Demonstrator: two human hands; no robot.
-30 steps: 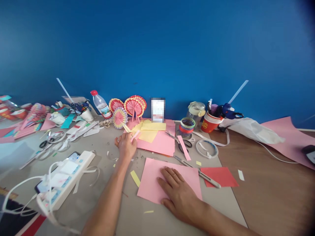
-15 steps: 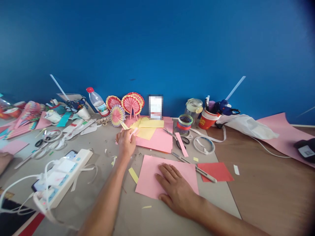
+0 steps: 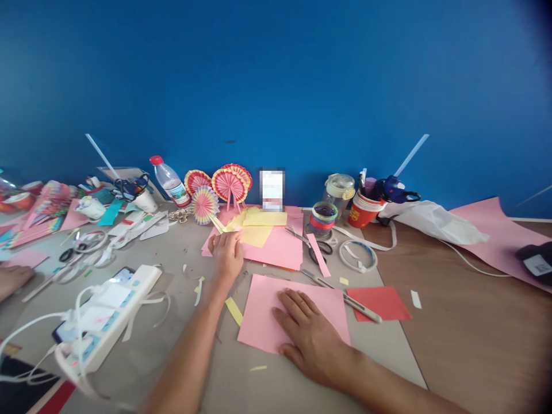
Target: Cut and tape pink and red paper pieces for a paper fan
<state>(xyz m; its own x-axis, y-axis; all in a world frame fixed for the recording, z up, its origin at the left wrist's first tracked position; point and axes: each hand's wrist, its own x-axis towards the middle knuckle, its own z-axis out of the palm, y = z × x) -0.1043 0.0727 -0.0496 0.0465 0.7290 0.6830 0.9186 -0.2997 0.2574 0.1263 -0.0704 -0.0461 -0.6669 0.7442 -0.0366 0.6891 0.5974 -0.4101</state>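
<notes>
My right hand (image 3: 308,333) lies flat with fingers spread on a pink paper sheet (image 3: 263,313), pressing it to the table. My left hand (image 3: 227,253) is at the left front edge of a stack of pink paper (image 3: 280,250), its fingers curled together. What those fingers hold, if anything, is hidden; a pale bit shows just beyond them. Yellow paper pieces (image 3: 259,234) lie on the stack. Scissors (image 3: 319,246) with black handles and a pink strip (image 3: 318,255) rest at its right. A utility knife (image 3: 362,306) lies beside a red paper (image 3: 383,302).
Folded paper fans (image 3: 230,183) and a red-capped bottle (image 3: 172,181) stand by the blue wall. A power strip (image 3: 125,322) with white cables lies left. Tape rolls (image 3: 324,215), a clear jar (image 3: 340,192) and a red paper cup (image 3: 365,210) stand right. Another person's hand (image 3: 15,280) shows far left.
My left hand has shifted slightly right and down over the stack's front edge, and the pale pink strip by its fingers shows less. My right hand remains flat on the pink sheet.
</notes>
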